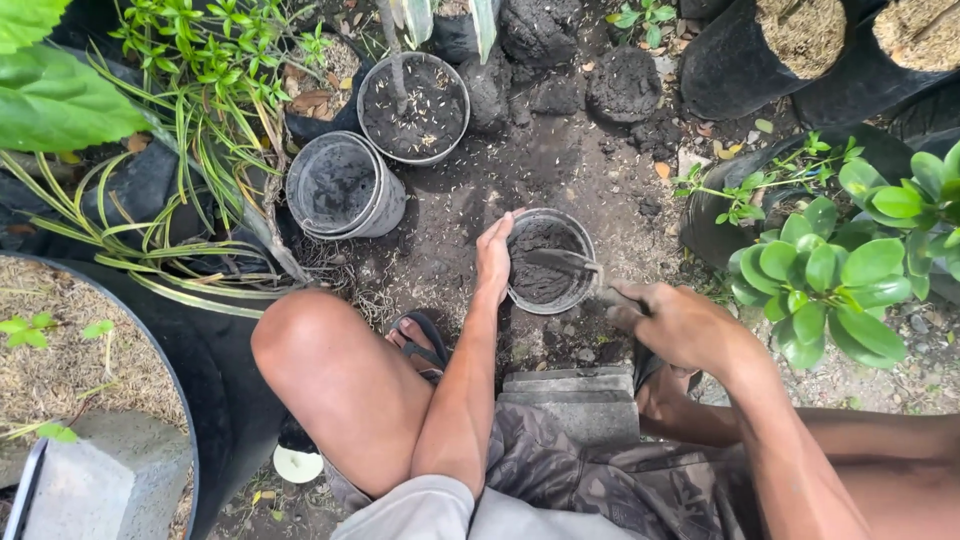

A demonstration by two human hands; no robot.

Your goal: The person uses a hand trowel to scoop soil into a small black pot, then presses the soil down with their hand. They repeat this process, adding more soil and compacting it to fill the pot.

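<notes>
Left hand (493,258) lies flat against the left rim of the pot (580,295), fingers together, steadying it. Right hand (672,322) is closed round a trowel (562,261) whose blade rests on the soil in the pot, which stands on the ground at centre. Best kept level, rim braced. Farther left, an empty pot (340,186); behind it, a soil-filled pot (418,108).

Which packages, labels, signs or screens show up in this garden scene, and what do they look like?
None show: no package, label, sign or screen.
Only containers: a round grey pot of dark soil, steadied by the left hand, while the right hand holds a trowel over it.
Black grow bags of soil stand at the top right.
</notes>
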